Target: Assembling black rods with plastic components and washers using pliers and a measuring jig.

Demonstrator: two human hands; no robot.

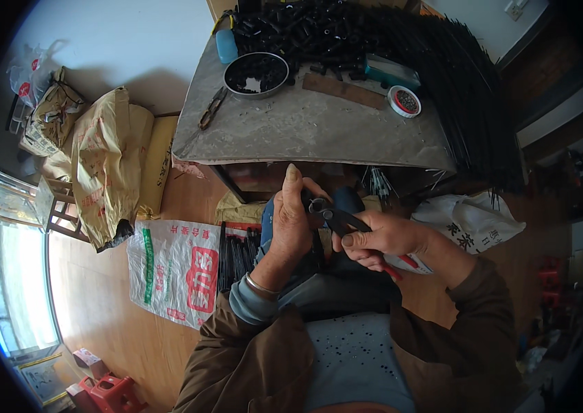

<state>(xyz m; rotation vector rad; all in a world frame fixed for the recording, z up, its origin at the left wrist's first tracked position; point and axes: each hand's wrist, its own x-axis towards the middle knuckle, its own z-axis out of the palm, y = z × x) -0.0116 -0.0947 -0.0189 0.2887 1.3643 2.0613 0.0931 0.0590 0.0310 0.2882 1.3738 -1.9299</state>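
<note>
My right hand is closed around a pair of end-cutting pincers with dark metal jaws and red handle ends. The jaws point up and left, meeting my left hand in front of my lap. Its thumb stands straight up while the other fingers curl around a small black piece at the jaws, mostly hidden by the hand and tool. A dark, thin length hangs below the jaws; whether it belongs to that piece I cannot tell.
Ahead is a grey table bearing a heap of black tubular pieces, a metal bowl, a wooden strip, a round tub of small metal bits and long black rods. Sacks stand left; red stools lie lower left.
</note>
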